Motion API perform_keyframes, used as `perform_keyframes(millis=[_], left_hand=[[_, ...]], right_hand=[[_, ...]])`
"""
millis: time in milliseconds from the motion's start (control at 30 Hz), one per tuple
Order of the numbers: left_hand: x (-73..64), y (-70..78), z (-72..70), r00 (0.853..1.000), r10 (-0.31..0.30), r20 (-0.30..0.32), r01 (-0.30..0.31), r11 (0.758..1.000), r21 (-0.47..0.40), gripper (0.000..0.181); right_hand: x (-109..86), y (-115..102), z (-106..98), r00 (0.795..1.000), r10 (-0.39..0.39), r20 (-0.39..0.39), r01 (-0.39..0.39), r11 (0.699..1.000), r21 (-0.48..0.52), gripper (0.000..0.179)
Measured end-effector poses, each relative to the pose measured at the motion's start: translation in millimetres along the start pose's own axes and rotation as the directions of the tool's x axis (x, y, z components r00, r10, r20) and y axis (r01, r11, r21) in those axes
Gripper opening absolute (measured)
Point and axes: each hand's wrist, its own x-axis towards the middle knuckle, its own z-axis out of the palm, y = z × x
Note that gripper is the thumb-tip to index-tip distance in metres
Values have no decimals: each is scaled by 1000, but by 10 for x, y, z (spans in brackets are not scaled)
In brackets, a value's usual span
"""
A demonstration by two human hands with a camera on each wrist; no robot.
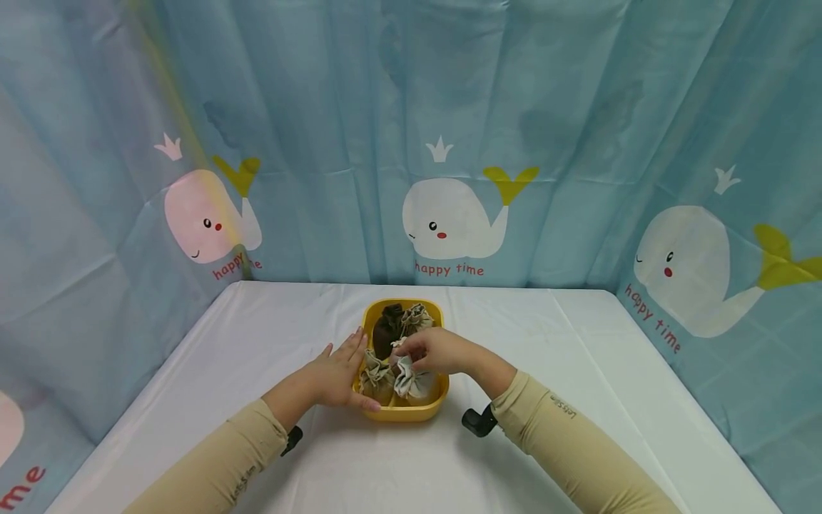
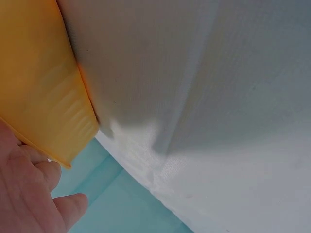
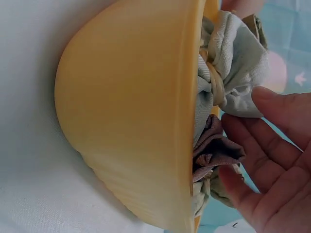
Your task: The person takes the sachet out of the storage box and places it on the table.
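Pale pouch [image 1: 417, 384] in the box's near right part, right hand over it

We see the yellow box [image 1: 414, 414] on the white table [image 1: 385, 471], set toward the far side, with bare cloth between its far rim and the curtain [image 1: 321, 93]. Wide cloth spreads to the left and right of it, running to the table's slanting side edges, so we find sideways room on both flanks. Nearer the viewer, the cloth lies between the two forearms.

Inside, we count an olive pouch [image 1: 377, 382] near left, a dark pouch [image 1: 387, 332] far left and a tan pouch [image 1: 418, 318] far right. From the right wrist we also make out a purple pouch [image 3: 218, 150] past the pale one; its frill and the pale frill stand out above the rim. The pouches crowd together, so we see little slack between them.

The left hand [image 1: 334, 378] lies spread along the box's left rim, fingers stretched out, thumb at the near corner; it grips no pouch. The right hand [image 1: 443, 352] reaches in over the right rim, fingers bent, thumb against the pale frill. We cannot tell whether it pinches a pouch.
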Motion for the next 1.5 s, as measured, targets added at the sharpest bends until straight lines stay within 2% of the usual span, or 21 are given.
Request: perform_keyframes(millis=[333, 667, 867, 1300, 1500], left_hand=[[-20, 5, -17, 1000, 15, -10, -15, 1000, -10, 132], [-5, -12, 1, 1000, 24, -6, -24, 1000, -14, 132], [-27, -19, 9, 1000, 26, -5, -26, 999, -23, 131], [-27, -16, 16, 999, 43, -13, -43, 999, -24, 131], [-22, -10, -11, 999, 49, -23, -49, 999, -12, 131]], right_hand=[[18, 10, -1, 997, 53, -61, -53, 999, 5, 2], [8, 44, -23, 992, 20, -121, -22, 1000, -20, 9], [-8, 42, -38, 990, 32, -136, -33, 999, -7, 12], [-139, -52, -118, 988, 86, -132, -66, 986, 153, 3], [-161, -85, -177, 983, 110, -147, -87, 984, 157, 4]])
